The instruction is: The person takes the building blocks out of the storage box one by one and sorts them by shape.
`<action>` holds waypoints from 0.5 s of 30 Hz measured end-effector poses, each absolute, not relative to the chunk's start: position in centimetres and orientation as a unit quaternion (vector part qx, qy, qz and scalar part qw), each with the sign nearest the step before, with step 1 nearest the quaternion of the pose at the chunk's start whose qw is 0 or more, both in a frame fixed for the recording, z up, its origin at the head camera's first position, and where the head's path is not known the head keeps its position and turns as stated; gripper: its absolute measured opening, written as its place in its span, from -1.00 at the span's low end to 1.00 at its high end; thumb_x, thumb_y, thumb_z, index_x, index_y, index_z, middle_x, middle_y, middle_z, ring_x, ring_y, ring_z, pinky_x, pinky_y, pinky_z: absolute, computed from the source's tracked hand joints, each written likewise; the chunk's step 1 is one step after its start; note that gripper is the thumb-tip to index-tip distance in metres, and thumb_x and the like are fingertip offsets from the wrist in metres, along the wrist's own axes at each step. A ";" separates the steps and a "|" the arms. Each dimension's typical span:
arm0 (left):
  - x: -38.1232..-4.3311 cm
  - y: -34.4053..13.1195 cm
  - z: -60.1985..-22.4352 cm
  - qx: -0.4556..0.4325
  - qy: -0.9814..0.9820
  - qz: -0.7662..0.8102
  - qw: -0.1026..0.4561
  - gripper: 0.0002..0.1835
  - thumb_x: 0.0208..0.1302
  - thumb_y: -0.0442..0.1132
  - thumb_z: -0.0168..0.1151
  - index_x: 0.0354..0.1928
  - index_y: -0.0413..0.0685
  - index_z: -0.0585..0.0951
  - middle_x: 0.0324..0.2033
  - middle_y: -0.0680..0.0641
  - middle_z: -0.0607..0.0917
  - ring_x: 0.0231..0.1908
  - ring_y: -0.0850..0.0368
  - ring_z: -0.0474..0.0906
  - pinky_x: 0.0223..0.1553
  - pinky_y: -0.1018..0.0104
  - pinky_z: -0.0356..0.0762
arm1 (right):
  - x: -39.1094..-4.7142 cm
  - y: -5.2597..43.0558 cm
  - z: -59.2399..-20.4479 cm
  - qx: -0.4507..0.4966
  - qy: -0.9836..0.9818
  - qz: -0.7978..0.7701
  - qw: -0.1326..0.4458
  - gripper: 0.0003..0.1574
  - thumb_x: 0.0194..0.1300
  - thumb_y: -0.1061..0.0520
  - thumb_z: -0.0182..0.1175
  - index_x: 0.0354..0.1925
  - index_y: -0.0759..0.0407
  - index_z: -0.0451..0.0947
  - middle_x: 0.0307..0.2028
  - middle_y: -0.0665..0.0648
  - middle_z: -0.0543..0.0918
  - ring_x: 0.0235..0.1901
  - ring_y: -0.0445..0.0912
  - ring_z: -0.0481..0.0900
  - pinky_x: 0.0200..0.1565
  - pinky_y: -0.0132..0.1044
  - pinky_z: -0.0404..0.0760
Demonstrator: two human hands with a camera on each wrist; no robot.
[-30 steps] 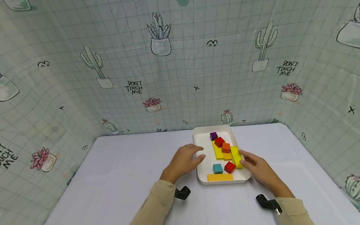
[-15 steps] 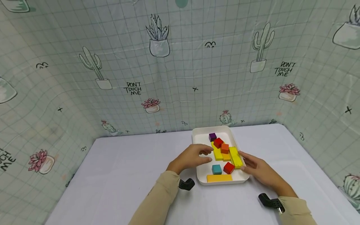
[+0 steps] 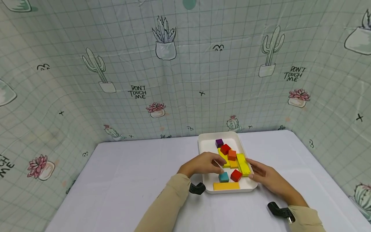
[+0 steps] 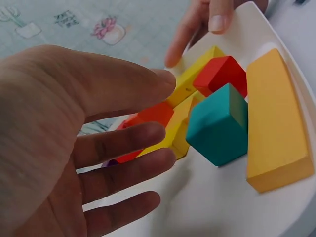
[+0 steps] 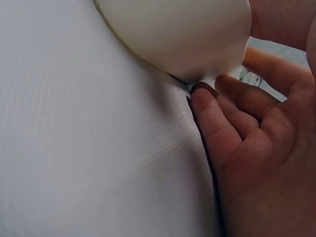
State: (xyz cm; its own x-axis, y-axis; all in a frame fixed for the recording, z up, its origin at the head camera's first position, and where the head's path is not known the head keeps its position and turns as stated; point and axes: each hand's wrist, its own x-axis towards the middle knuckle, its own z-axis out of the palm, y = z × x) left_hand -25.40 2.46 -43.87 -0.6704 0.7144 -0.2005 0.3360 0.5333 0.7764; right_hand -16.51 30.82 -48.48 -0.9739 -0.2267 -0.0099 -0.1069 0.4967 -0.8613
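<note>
Take the shallow white tray (image 3: 208,145) as your dial, twelve at its far rim. It lies on the white-covered table (image 3: 139,180), and your left hand (image 3: 204,163) reaches in over it from nine o'clock. Your thumb stands well apart from the loosely spread fingers, and you have nothing in that grasp. The solid teal cube (image 3: 223,177) is nearest to it, on the tray floor between six and seven, near your thumb and fingertips but apart from them.

Your right hand (image 3: 268,178) is at the rim between three and four o'clock, its thumb and index finger touching the edge, spread a little along it — whether they actually pinch the rim, you can't quite tell from these angles.

Just inside that rim, at three, lies a long bright-yellow block (image 3: 243,165). A glossy red cube (image 3: 236,175) sits turned at five, and a long amber bar (image 3: 226,186) lies across six, just on your side of the teal cube. Toward eleven are a second flat yellow block (image 3: 221,153), partly hidden by your left hand, and a small dark-purple cube (image 3: 219,143) beyond it. Another red cube (image 3: 225,149) stands at twelve; an orange cube (image 3: 232,155) is by it, toward one.
</note>
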 end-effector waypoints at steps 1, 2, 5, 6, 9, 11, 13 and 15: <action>-25.4 2.6 -44.0 0.317 0.838 0.361 0.260 -0.59 0.23 -0.12 0.44 0.13 0.03 0.68 -0.10 0.15 0.71 -0.15 0.34 0.59 -0.05 0.43 0.58 | -16.5 30.8 -48.5 -0.095 0.863 -0.493 0.062 -0.12 0.41 -0.06 0.25 0.50 0.27 0.18 0.45 0.40 0.23 0.38 0.30 0.28 0.09 -0.61 0.35; -25.3 2.6 -44.1 0.318 0.839 0.355 0.261 -0.58 0.23 -0.12 0.44 0.14 0.04 0.68 -0.11 0.17 0.70 -0.16 0.35 0.58 -0.05 0.43 0.57 | -16.5 30.8 -48.5 -0.093 0.863 -0.492 0.063 -0.11 0.41 -0.06 0.25 0.50 0.27 0.18 0.45 0.40 0.23 0.38 0.30 0.28 0.09 -0.60 0.35; -25.1 2.7 -44.4 0.322 0.842 0.342 0.265 -0.55 0.22 -0.12 0.46 0.16 0.06 0.67 -0.13 0.18 0.69 -0.16 0.35 0.56 -0.06 0.46 0.56 | -16.3 30.8 -48.5 -0.090 0.861 -0.497 0.065 -0.11 0.40 -0.06 0.25 0.50 0.26 0.17 0.45 0.40 0.22 0.38 0.30 0.27 0.09 -0.60 0.36; -25.1 2.7 -44.4 0.323 0.843 0.340 0.265 -0.55 0.22 -0.13 0.46 0.16 0.06 0.66 -0.14 0.18 0.69 -0.16 0.35 0.56 -0.06 0.46 0.55 | -16.3 30.8 -48.6 -0.091 0.860 -0.498 0.064 -0.10 0.41 -0.06 0.25 0.51 0.26 0.16 0.45 0.40 0.21 0.38 0.30 0.27 0.09 -0.60 0.36; -25.0 2.7 -44.5 0.323 0.845 0.335 0.264 -0.55 0.20 -0.12 0.47 0.16 0.06 0.67 -0.14 0.19 0.68 -0.17 0.34 0.54 -0.06 0.47 0.54 | -16.3 30.8 -48.6 -0.099 0.860 -0.498 0.057 -0.10 0.41 -0.05 0.25 0.51 0.25 0.16 0.47 0.37 0.18 0.39 0.29 0.26 0.11 -0.61 0.32; -25.0 2.7 -44.5 0.321 0.847 0.330 0.266 -0.54 0.20 -0.11 0.48 0.16 0.06 0.67 -0.15 0.20 0.68 -0.16 0.34 0.54 -0.05 0.46 0.54 | -16.3 30.8 -48.6 -0.105 0.860 -0.497 0.054 -0.10 0.42 -0.05 0.25 0.52 0.24 0.15 0.49 0.35 0.16 0.40 0.29 0.25 0.12 -0.62 0.29; -25.0 2.7 -44.5 0.318 0.847 0.327 0.271 -0.53 0.18 -0.11 0.49 0.15 0.08 0.67 -0.15 0.22 0.68 -0.16 0.35 0.54 -0.03 0.45 0.54 | -16.3 30.8 -48.4 -0.109 0.860 -0.496 0.052 -0.11 0.42 -0.04 0.24 0.53 0.22 0.14 0.50 0.32 0.14 0.40 0.30 0.24 0.12 -0.62 0.28; -25.0 2.7 -44.6 0.317 0.848 0.323 0.275 -0.53 0.17 -0.12 0.50 0.15 0.11 0.68 -0.16 0.25 0.68 -0.15 0.36 0.54 -0.01 0.45 0.53 | -16.3 30.8 -48.3 -0.112 0.860 -0.494 0.052 -0.11 0.42 -0.04 0.24 0.53 0.21 0.14 0.51 0.31 0.12 0.39 0.30 0.24 0.13 -0.62 0.27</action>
State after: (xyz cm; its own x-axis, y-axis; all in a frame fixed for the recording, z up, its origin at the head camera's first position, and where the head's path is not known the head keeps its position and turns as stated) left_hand -25.05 2.66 -44.64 -0.6472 0.7158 -0.2622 0.3606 0.5906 0.7220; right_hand -16.29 30.83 -48.33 -0.9694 -0.2445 0.0205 -0.1409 0.4864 -0.8623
